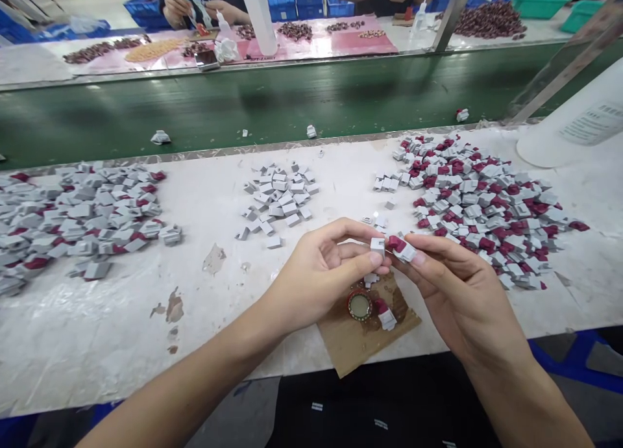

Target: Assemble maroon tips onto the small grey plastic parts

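My left hand [324,266] pinches a small grey block [378,246] between thumb and fingers. Close beside it, my right hand [452,282] grips a grey and maroon piece [402,248], its maroon end turned toward the grey block. Whether the two parts touch is hard to tell. Below both hands, a brown cardboard square [343,350] lies on the table, bearing a round cap [359,304] with pale content and another grey and maroon piece [387,317]. Part of the cardboard is hidden by my left hand.
Grey blocks [280,195] lie mid-table, between a left heap [80,211] and a right heap [481,201] of grey and maroon pieces. A white container [577,120] stands at right. Beyond the green belt [219,113], people's hands work at another table [321,52].
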Available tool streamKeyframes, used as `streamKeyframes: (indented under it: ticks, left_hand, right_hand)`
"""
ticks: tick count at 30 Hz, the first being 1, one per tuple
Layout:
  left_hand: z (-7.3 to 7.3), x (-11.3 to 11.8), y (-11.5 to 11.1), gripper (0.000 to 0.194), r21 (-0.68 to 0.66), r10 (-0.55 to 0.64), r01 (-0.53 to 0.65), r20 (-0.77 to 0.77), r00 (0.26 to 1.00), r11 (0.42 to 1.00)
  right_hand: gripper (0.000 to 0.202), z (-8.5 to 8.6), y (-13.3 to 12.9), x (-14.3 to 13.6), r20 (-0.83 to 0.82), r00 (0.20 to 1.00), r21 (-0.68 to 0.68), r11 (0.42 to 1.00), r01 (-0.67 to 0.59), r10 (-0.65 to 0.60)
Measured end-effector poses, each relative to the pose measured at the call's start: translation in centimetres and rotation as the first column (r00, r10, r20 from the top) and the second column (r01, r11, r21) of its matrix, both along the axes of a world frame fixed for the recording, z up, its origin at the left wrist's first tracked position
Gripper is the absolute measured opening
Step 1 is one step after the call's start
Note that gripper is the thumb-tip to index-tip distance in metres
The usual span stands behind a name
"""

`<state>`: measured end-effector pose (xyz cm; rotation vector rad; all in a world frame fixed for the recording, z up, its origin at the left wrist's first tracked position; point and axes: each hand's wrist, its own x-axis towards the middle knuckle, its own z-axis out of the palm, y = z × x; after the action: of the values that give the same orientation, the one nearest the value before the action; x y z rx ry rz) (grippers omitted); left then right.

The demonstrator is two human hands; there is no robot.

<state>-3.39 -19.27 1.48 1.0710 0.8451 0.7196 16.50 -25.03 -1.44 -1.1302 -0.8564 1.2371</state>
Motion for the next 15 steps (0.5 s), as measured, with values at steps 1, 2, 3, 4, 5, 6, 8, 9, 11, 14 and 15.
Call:
streamKeyframes:
  ticks: [1, 2, 3, 4, 5, 6, 8, 9, 11, 14, 15]
  left_hand:
    - [0.0, 0.0, 0.0, 0.016, 0.000, -0.002, 0.002, -0.005, 1.000, 1.000]
    - [-0.1, 0.0, 0.0, 0.015, 0.002, -0.004, 0.004, -0.009, 1.000, 1.000]
    - [-0.2, 0.0, -0.1, 0.015, 0.007, -0.006, 0.006, -0.014, 1.000, 1.000]
    - [-0.2, -0.1, -0.2, 0.015, 0.017, -0.008, 0.009, -0.021, 1.000, 1.000]
    - [-0.3, -0.1, -0.2, 0.015, 0.033, -0.008, 0.009, -0.030, 1.000, 0.999]
    - [-0.3, -0.2, -0.3, 0.015, 0.055, -0.001, 0.003, -0.039, 0.999, 0.998]
    - [-0.3, -0.3, -0.5, 0.015, 0.100, 0.015, -0.010, -0.049, 0.999, 0.995]
    - [-0.2, -0.4, -0.5, 0.014, 0.117, 0.022, -0.015, -0.053, 0.998, 0.993]
    - [0.2, -0.7, -0.4, 0.013, 0.157, 0.033, -0.021, -0.080, 0.996, 0.987]
    - [1.2, -1.8, 0.8, 0.011, 0.302, 0.059, 0.006, -0.206, 0.977, 0.953]
    - [1.5, -2.4, 1.7, 0.010, 0.370, 0.093, 0.011, -0.264, 0.960, 0.929]
  right_hand:
    - [0.012, 0.0, 0.0, 0.1, 0.007, 1.000, -0.003, 1.000, -0.010, 0.010]
    - [0.011, 0.1, 0.0, 0.1, 0.021, 0.999, -0.007, 1.000, -0.025, 0.025]
    - [0.011, 0.2, 0.0, 0.3, 0.046, 0.998, -0.007, 0.999, -0.043, 0.044]
    - [0.012, 0.3, 0.0, 0.4, 0.085, 0.994, -0.003, 0.998, -0.064, 0.064]
    - [0.013, 0.4, 0.1, 0.5, 0.136, 0.987, 0.007, 0.996, -0.086, 0.085]
    - [0.014, 0.6, 0.1, 0.6, 0.188, 0.977, 0.023, 0.994, -0.106, 0.100]
    - [0.017, 1.0, 0.4, 0.6, 0.264, 0.959, 0.061, 0.990, -0.126, 0.106]
    - [0.017, 1.3, 0.6, 0.5, 0.279, 0.954, 0.074, 0.988, -0.132, 0.107]
    - [0.014, 1.9, 1.2, 0.3, 0.282, 0.952, 0.081, 0.986, -0.148, 0.120]
    - [0.008, 3.3, 3.6, -0.3, 0.349, 0.914, 0.055, 0.969, -0.241, 0.207]
    - [0.010, 3.8, 4.9, -0.7, 0.406, 0.881, 0.044, 0.957, -0.286, 0.244]
